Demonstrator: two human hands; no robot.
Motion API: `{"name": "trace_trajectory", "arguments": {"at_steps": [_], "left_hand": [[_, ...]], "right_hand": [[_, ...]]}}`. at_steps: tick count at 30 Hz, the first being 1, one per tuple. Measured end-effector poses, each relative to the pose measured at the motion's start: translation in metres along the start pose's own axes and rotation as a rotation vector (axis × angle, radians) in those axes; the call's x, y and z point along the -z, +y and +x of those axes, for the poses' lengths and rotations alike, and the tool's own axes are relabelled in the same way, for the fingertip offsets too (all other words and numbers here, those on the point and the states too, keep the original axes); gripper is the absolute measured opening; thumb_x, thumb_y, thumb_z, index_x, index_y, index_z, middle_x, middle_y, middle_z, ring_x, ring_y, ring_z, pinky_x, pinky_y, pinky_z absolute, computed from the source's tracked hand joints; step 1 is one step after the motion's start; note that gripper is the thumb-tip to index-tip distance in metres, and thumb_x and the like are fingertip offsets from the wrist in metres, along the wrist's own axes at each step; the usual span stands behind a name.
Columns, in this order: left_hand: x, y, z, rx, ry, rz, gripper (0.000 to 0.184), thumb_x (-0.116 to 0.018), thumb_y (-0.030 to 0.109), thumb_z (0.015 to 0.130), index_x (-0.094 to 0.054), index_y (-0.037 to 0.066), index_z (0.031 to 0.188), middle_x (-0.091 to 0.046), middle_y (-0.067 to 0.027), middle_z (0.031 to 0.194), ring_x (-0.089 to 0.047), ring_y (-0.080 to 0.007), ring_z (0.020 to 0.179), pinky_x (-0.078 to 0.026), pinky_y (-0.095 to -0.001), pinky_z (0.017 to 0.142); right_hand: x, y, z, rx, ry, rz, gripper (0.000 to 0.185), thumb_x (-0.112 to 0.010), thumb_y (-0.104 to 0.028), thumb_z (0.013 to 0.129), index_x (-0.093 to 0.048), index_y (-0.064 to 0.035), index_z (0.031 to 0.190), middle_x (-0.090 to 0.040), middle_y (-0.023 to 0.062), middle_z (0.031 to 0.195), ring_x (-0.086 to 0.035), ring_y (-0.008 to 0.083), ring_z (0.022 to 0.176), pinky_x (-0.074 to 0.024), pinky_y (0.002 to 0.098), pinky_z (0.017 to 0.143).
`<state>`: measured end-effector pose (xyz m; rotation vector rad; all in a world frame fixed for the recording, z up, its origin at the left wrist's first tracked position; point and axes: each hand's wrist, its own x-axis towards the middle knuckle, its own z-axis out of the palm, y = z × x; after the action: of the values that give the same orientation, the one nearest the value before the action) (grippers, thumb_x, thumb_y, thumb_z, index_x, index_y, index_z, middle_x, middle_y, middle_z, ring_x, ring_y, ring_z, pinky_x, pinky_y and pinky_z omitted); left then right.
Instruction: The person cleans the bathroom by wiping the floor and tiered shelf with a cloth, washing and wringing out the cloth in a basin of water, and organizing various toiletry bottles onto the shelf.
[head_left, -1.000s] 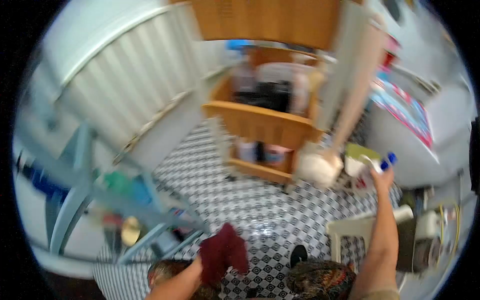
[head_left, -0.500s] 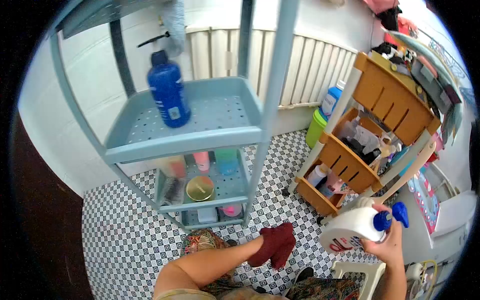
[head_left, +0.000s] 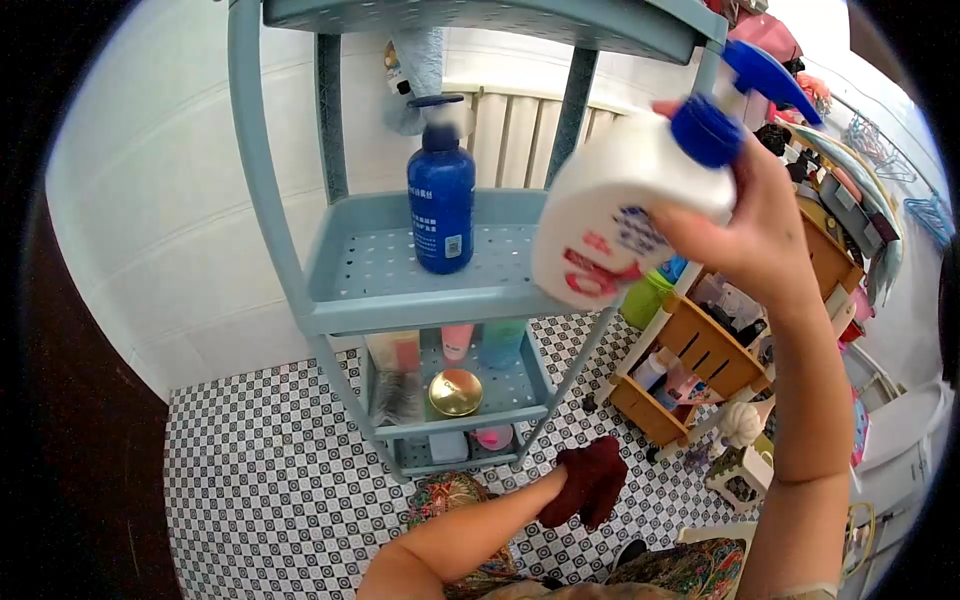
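Observation:
My right hand (head_left: 745,225) is wrapped round a white pump bottle (head_left: 625,210) with a blue pump head and red and blue print. The bottle is tilted, in front of the right side of a blue-grey shelf rack (head_left: 420,312). A dark red cloth (head_left: 590,482) covers my left hand low over the floor, hiding its fingers; it appears bunched in that hand. On the rack's middle tier stands a blue pump bottle (head_left: 441,205) with a dark pump. Below it are a round gold-lidded container (head_left: 455,392), a pink tube (head_left: 457,342) and a see-through bag (head_left: 397,398).
An orange-brown tiered rack (head_left: 700,335) full of bottles and small items stands at the right. Behind are a white radiator (head_left: 505,130) and a green bin (head_left: 648,300). A cream stool (head_left: 700,533) is at the lower right, on the patterned tile floor (head_left: 260,480).
My right hand has raised the white pump bottle from the lower right up and left to the shelf rack. The view has shifted; my left hand stays low with the cloth.

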<state>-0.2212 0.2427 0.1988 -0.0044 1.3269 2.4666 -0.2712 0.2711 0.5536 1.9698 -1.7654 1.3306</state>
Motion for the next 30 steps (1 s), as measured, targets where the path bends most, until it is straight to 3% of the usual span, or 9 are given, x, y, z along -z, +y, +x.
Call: {"name": "trace_trajectory", "arguments": {"at_steps": [3, 4, 6, 12, 16, 20, 21, 24, 30], "left_hand": [[0.001, 0.001, -0.005, 0.0, -0.022, -0.041, 0.03, -0.041, 0.035, 0.088, -0.052, 0.008, 0.081, -0.055, -0.0054, 0.07, -0.053, -0.0178, 0.055, -0.044, -0.0322, 0.047], [-0.001, 0.003, -0.006, -0.001, -0.032, -0.059, 0.03, -0.041, 0.035, 0.088, -0.052, 0.008, 0.08, -0.055, -0.0053, 0.07, -0.053, -0.0178, 0.055, -0.044, -0.0321, 0.047], [-0.005, 0.009, -0.011, 0.003, -0.042, -0.087, 0.031, -0.041, 0.036, 0.088, -0.052, 0.008, 0.079, -0.055, -0.0051, 0.069, -0.053, -0.0178, 0.055, -0.044, -0.032, 0.047], [-0.026, 0.038, -0.031, 0.015, -0.099, -0.211, 0.034, -0.041, 0.04, 0.087, -0.053, 0.009, 0.077, -0.055, -0.0045, 0.067, -0.053, -0.0177, 0.055, -0.044, -0.0315, 0.048], [-0.028, 0.045, -0.034, 0.029, -0.157, -0.321, 0.036, -0.041, 0.042, 0.086, -0.053, 0.009, 0.075, -0.055, -0.0041, 0.065, -0.053, -0.0176, 0.055, -0.044, -0.0312, 0.049], [-0.046, 0.06, -0.04, 0.052, 0.1, -0.168, 0.036, -0.043, 0.044, 0.085, -0.053, 0.01, 0.074, -0.053, -0.0036, 0.064, -0.051, -0.0169, 0.051, -0.042, -0.0308, 0.048], [-0.045, 0.052, -0.034, -0.06, 0.212, -0.073, 0.031, -0.044, 0.041, 0.085, -0.047, 0.011, 0.079, -0.05, -0.0032, 0.062, -0.049, -0.0157, 0.05, -0.04, -0.03, 0.046], [-0.058, 0.086, -0.057, -0.039, 0.033, -0.087, 0.027, -0.045, 0.037, 0.085, -0.041, 0.01, 0.083, -0.048, -0.0035, 0.061, -0.049, -0.0154, 0.052, -0.04, -0.029, 0.045], [-0.01, 0.033, -0.004, -0.03, 0.129, 0.167, 0.024, -0.046, 0.033, 0.084, -0.039, 0.01, 0.081, -0.046, -0.0046, 0.059, -0.048, -0.0198, 0.049, -0.04, -0.0304, 0.044]], "right_hand": [[-0.025, 0.017, 0.025, 0.094, 0.024, -0.042, 0.057, -0.07, -0.019, 0.062, -0.047, 0.0017, 0.11, -0.055, 0.009, 0.099, -0.054, 0.0153, 0.09, -0.0434, 0.0278, 0.08], [-0.035, 0.033, 0.033, 0.186, 0.105, -0.163, 0.051, -0.071, -0.021, 0.057, -0.052, 0.0006, 0.099, -0.06, 0.0107, 0.086, -0.058, 0.0166, 0.08, -0.0454, 0.0284, 0.074], [-0.05, 0.052, 0.047, 0.163, 0.093, -0.247, 0.051, -0.07, -0.023, 0.055, -0.054, 0.0011, 0.096, -0.06, 0.0145, 0.081, -0.06, 0.0226, 0.077, -0.0465, 0.0307, 0.072], [-0.083, 0.116, 0.075, -0.188, 0.124, -0.281, 0.052, -0.07, -0.028, 0.053, -0.056, 0.0005, 0.094, -0.061, 0.0171, 0.084, -0.061, 0.0264, 0.08, -0.0473, 0.0329, 0.074], [-0.091, 0.134, 0.089, -0.274, 0.15, -0.247, 0.053, -0.07, -0.029, 0.053, -0.056, -0.0002, 0.096, -0.061, 0.0172, 0.085, -0.061, 0.0271, 0.08, -0.0475, 0.0329, 0.075], [-0.1, 0.153, 0.1, -0.317, 0.225, -0.23, 0.053, -0.07, -0.031, 0.054, -0.056, 0.0023, 0.093, -0.061, 0.0189, 0.086, -0.061, 0.0275, 0.08, -0.0482, 0.034, 0.073], [-0.102, 0.156, 0.102, -0.337, 0.261, -0.296, 0.053, -0.071, -0.032, 0.055, -0.056, 0.0034, 0.092, -0.06, 0.0197, 0.086, -0.061, 0.0276, 0.08, -0.0484, 0.0345, 0.073], [-0.107, 0.149, 0.097, -0.362, 0.361, -0.364, 0.056, -0.072, -0.036, 0.057, -0.055, 0.0056, 0.09, -0.06, 0.0202, 0.084, -0.061, 0.0295, 0.079, -0.0491, 0.0361, 0.071], [-0.113, 0.166, 0.096, -0.371, 0.418, -0.46, 0.069, -0.068, -0.045, 0.061, -0.05, 0.0072, 0.102, -0.059, 0.0221, 0.091, -0.06, 0.0293, 0.084, -0.0477, 0.0375, 0.075]]}}
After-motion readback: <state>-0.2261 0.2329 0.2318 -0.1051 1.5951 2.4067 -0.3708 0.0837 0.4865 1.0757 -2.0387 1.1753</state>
